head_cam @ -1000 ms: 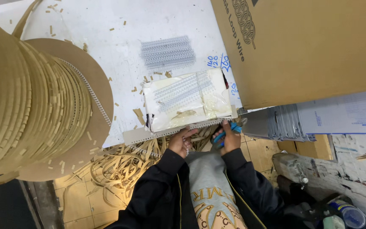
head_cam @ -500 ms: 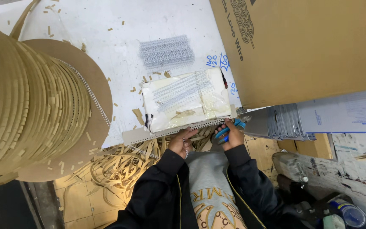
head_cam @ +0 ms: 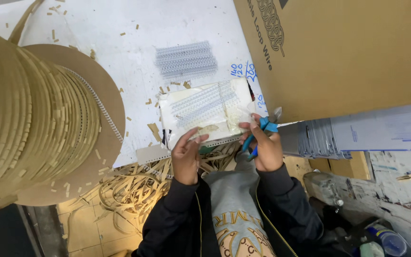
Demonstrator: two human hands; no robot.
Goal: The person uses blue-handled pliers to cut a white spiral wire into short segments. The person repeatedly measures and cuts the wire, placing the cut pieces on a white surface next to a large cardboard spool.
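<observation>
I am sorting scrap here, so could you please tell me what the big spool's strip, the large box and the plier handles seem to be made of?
Strip on the big spool: matte tan paper or card, by its curling offcuts. Large box: brown corrugated cardboard, matte. Plier handles in the right hand: glossy blue, probably plastic or rubber sleeves.
</observation>
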